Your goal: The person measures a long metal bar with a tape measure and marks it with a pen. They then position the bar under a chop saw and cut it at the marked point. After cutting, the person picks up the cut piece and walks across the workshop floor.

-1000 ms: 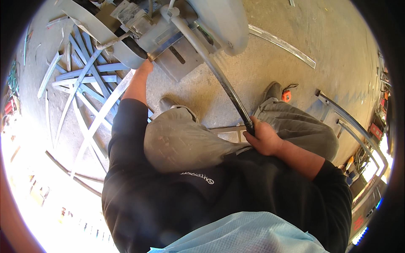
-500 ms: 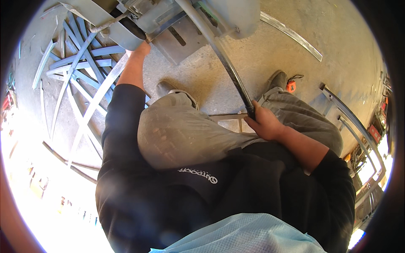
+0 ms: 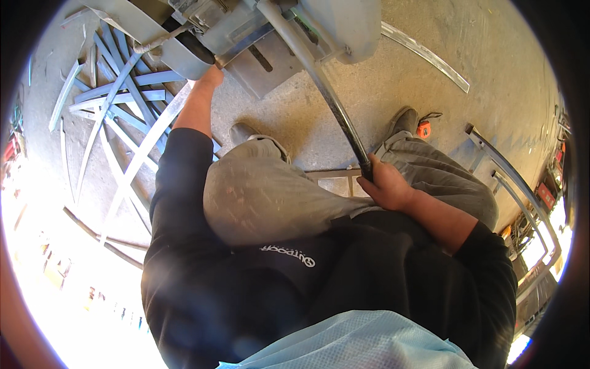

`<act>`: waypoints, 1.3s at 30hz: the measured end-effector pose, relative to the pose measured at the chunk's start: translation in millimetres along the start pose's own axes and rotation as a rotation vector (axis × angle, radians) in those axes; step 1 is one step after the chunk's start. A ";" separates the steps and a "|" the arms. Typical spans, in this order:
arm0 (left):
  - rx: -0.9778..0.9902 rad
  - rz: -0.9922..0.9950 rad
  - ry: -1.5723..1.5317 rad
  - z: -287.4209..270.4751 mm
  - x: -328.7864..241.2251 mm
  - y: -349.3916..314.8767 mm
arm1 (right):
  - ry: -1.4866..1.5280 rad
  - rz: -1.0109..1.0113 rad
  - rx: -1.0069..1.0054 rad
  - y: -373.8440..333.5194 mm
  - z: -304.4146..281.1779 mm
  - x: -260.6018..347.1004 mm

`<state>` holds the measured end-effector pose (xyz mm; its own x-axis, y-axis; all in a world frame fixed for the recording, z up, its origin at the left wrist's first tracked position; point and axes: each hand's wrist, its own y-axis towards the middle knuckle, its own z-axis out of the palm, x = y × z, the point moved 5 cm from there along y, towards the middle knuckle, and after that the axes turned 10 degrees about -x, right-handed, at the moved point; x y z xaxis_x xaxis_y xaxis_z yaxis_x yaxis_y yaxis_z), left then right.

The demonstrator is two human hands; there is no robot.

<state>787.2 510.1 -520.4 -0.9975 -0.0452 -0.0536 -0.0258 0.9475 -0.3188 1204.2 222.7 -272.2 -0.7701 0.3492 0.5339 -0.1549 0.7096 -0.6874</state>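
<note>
My right hand [image 3: 391, 182] is wrapped around the dark end of a long lever [image 3: 341, 117], in front of my lap. The lever slopes up and away to a grey machine [image 3: 239, 31] at the top of the view. My left hand [image 3: 211, 77] is stretched forward to the machine's lower edge, next to its rounded grey housing [image 3: 181, 52]. It is closed around a long, flat metal strip [image 3: 144, 147], which trails back toward me on the left. The machine partly hides the fingertips of this hand and the strip's far end.
A loose pile of metal strips [image 3: 132, 80] lies on the floor at the left. One curved strip [image 3: 427, 55] rests at the far right. An orange tape measure [image 3: 424, 129] sits beside my right shoe [image 3: 403, 120]. Bent metal bars [image 3: 516, 163] stand along the right side.
The whole view has shifted slightly. Both hands keep their places, the right on the lever and the left at the machine with the metal strip.
</note>
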 end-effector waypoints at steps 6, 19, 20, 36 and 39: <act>0.107 -0.081 -0.062 -5.3 -3.1 -7.7 | 0.019 0.026 0.005 -1.4 2.7 -0.6; 0.000 -0.017 -0.079 17.3 8.0 8.2 | -0.023 0.002 0.021 0.6 2.3 -1.6; -0.047 -0.014 -0.064 15.9 7.2 7.5 | -0.011 0.010 0.033 1.4 3.8 -3.3; -0.034 -0.027 0.066 -20.2 -7.3 -14.4 | -0.003 0.009 -0.038 4.0 8.8 -9.8; -0.105 -0.085 0.063 -31.3 -6.1 -32.3 | -0.010 -0.001 -0.063 3.8 7.9 -8.5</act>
<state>792.0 489.6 -480.1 -0.9935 -0.1098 0.0299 -0.1137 0.9691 -0.2191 1205.3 217.6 -283.2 -0.7764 0.3426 0.5290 -0.1161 0.7472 -0.6543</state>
